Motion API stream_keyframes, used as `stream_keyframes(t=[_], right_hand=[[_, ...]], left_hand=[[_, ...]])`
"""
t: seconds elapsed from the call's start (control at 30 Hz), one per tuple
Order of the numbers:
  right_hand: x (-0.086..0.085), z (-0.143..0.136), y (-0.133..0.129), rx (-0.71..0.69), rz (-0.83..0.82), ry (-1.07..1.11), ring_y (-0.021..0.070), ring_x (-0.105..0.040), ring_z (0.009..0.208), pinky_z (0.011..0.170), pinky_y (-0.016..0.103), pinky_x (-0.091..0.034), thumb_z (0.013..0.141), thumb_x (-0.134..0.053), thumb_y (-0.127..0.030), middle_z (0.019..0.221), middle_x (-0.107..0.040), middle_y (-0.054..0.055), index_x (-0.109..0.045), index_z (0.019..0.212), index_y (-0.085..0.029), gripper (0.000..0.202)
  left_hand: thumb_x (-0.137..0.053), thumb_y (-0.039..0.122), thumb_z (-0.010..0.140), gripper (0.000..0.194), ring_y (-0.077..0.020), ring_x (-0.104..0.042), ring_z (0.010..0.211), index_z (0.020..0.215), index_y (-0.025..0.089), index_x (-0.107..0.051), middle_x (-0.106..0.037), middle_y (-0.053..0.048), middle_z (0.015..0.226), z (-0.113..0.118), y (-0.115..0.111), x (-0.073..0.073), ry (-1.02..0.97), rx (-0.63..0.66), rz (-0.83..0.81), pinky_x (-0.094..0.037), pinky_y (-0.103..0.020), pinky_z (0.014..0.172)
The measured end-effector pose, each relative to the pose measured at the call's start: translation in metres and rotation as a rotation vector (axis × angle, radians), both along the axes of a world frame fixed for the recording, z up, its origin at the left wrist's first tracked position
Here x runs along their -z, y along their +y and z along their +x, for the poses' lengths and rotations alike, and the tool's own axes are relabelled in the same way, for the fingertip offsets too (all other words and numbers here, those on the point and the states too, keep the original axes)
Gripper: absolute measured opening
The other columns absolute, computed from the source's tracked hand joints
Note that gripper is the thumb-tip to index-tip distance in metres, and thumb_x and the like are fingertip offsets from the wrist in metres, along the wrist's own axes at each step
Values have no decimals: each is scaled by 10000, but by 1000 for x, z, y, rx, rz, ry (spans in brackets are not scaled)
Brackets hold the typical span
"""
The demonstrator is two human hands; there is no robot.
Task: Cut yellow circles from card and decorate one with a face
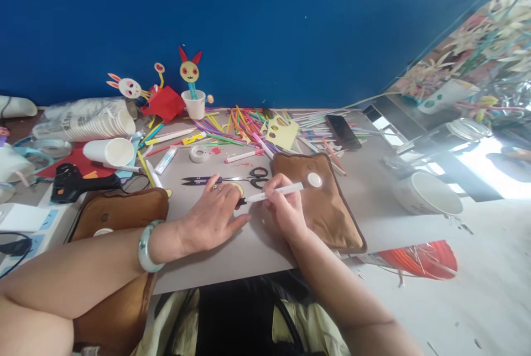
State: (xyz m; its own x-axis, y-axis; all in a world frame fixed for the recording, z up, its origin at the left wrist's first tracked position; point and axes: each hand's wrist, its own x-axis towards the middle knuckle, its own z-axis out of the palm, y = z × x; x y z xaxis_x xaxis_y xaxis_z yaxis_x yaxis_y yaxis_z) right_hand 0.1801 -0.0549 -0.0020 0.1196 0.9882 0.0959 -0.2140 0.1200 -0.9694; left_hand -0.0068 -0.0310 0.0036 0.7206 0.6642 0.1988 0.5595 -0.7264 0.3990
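In my right hand (286, 209) is a white marker (276, 193), pinched between thumb and fingers and pointing left. My left hand (213, 215), with a ring and a pale green bangle, has its fingers on the black marker cap (241, 202) at the marker's tip. Whether cap and marker still touch is hard to make out. Behind my left fingers a small yellow paper disc (237, 186) lies partly hidden. Just beyond my hands are black-handled scissors (257, 177) and a second pair of dark blades (202, 181).
Paper straws and sticks (236, 126) cover the table's back, with a phone (343, 132) and yellow cut-out paper (282, 132). A rabbit-face cup (194, 104), stacked paper cups (99, 121) and a glue gun (83, 182) stand left. Brown cushions (319, 207) lie either side.
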Motion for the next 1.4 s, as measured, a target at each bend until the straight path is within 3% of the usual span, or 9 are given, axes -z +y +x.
stream_keyframes(t=[0.17,0.4,0.63,0.9,1.07,1.4], right_hand=[[-2,0,-1,-65,-12,-56,75,-467,445,447,199,-352,812,-675,-317,554,-576,-50,-528,727,-202,205],[-1,4,3,-79,-59,-58,87,-480,445,422,202,-325,793,-732,-382,517,-570,-41,-571,745,-189,256],[-2,2,2,-126,-18,-4,87,-495,412,445,222,-422,819,-718,-364,492,-539,-65,-577,777,-190,227],[-4,1,0,-252,-54,39,87,-508,403,423,204,-399,820,-719,-381,478,-535,-74,-566,801,-189,246],[-4,-1,-3,-299,-72,42,93,-517,411,412,203,-368,791,-732,-435,490,-549,-58,-545,755,-184,315],[-17,-5,-6,-323,-124,118,87,-494,398,397,204,-365,696,-780,-502,469,-534,-76,-525,744,-203,396]], left_hand=[[-339,316,981,193,-206,-549,780,865,205,-447,-579,-14,803,2,3,1,29,9,-21,-341,-480,955],[-307,340,1001,250,-235,-581,735,943,179,-489,-636,-57,824,2,2,-5,102,7,-2,-387,-416,793],[-300,364,1011,272,-236,-614,721,969,173,-490,-655,-57,780,2,2,-8,58,21,-57,-413,-384,764],[-312,331,998,263,-267,-620,856,1001,167,-518,-672,-103,889,2,0,-7,-7,77,-147,-432,-399,793],[-269,303,1002,286,-277,-601,802,911,185,-514,-660,-85,770,0,-10,-11,6,69,-169,-446,-412,776],[-318,363,1000,255,-245,-611,784,886,219,-496,-647,-53,790,-1,-13,-8,-82,67,-169,-465,-360,700]])
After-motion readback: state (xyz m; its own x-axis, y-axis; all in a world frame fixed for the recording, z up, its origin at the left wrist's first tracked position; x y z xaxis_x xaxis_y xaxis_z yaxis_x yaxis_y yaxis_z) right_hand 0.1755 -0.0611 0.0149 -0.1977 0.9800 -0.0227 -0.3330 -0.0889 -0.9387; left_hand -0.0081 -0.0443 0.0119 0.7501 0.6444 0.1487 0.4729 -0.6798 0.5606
